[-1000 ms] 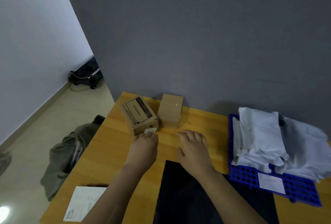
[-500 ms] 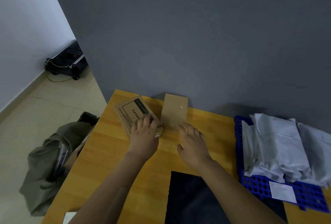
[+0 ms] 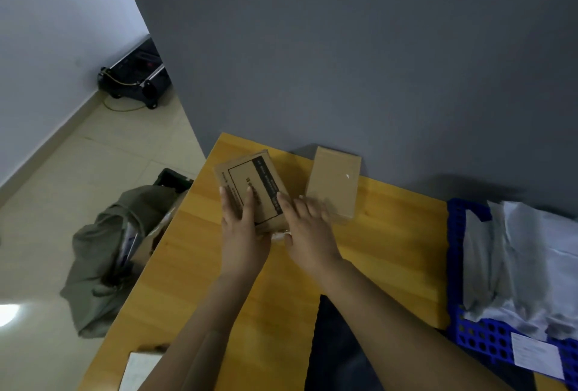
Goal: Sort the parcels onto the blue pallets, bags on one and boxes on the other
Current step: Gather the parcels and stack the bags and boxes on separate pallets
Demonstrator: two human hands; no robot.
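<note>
A cardboard box with black print [image 3: 250,174] lies near the far left corner of the wooden table [image 3: 391,249]. My left hand [image 3: 244,234] holds it, palm over its near edge and fingers spread on its top. My right hand [image 3: 309,234] lies with straight fingers against the box's right side, between it and a plain brown box [image 3: 334,181] that stands against the grey wall. At the right, a blue pallet [image 3: 453,265] carries several grey and white bags [image 3: 525,265]. No second pallet is in view.
A black mat [image 3: 337,343] lies on the table in front of me and a white sheet [image 3: 140,368] at its near left edge. A white label [image 3: 536,354] sits on the pallet. On the floor to the left are an olive bag [image 3: 109,249] and a black device [image 3: 134,74].
My left hand slid further up over the printed box. My right hand left the table top and came against the box's right side. The camera has shifted its view a little.
</note>
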